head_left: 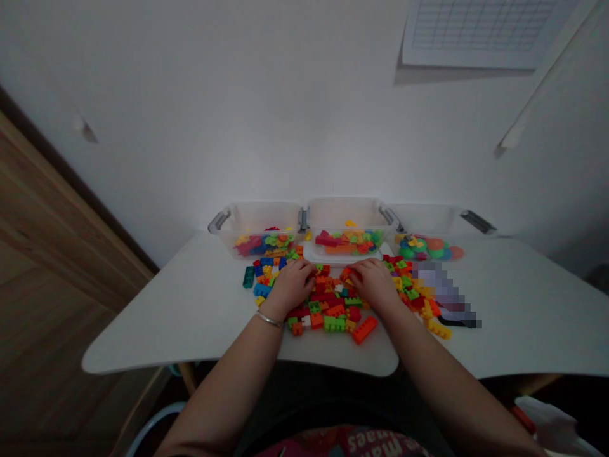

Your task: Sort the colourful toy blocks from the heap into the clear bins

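Observation:
A pile of toy building bricks (335, 324) in red, orange, green, yellow and blue spreads over the middle of the white table. My left hand (294, 284) rests on the left part of the pile, wearing a bangle at the wrist. Its fingers are curled together among the bricks, and what they hold, if anything, is hidden. My right hand (375, 280) is at the right of the pile. Its thumb and fingers are closed on an orange-red brick (348, 274). Nearest the front edge lies a long orange brick (365, 331).
Behind the pile stand three clear bins: a left bin (257, 216) and middle bin (345, 212) with small coloured pieces, and a right bin (431, 219) with rounder ones. A white lid (309, 255) lies before the middle bin. A dark-edged, blurred-out flat object (445, 295) lies right.

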Demonstrator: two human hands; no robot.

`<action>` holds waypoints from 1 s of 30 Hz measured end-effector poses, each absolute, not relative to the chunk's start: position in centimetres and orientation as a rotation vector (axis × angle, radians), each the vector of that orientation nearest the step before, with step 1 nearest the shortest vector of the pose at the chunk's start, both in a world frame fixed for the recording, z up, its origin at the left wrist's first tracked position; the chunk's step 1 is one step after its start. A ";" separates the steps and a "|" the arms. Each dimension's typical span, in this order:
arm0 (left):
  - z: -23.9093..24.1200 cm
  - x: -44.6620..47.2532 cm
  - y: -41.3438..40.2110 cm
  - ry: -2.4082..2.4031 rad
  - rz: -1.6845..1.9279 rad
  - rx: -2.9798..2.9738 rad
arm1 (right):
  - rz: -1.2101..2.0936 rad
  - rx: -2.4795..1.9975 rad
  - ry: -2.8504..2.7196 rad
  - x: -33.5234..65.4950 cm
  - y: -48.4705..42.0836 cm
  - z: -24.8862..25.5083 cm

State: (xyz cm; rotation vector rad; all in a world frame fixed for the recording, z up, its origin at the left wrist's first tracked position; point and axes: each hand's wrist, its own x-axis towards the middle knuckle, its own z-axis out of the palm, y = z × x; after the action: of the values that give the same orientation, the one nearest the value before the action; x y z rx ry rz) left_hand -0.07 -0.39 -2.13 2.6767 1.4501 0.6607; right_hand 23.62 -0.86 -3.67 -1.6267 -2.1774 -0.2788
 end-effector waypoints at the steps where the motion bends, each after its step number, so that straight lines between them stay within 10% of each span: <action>1: -2.1 -0.1 -0.4 1.450 0.660 2.677 | -0.276 -1.636 -2.185 23.5 -0.7 -3.7; 30: -2.2 -0.1 -0.3 1.446 0.658 2.673 | -0.387 -1.496 -1.938 23.8 -0.3 -2.6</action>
State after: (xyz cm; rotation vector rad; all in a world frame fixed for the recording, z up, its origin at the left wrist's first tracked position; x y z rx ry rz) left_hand -0.07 -0.32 -2.19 2.6726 1.4459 0.6583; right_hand 23.75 -0.34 -2.62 -1.4960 -1.9380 -0.3866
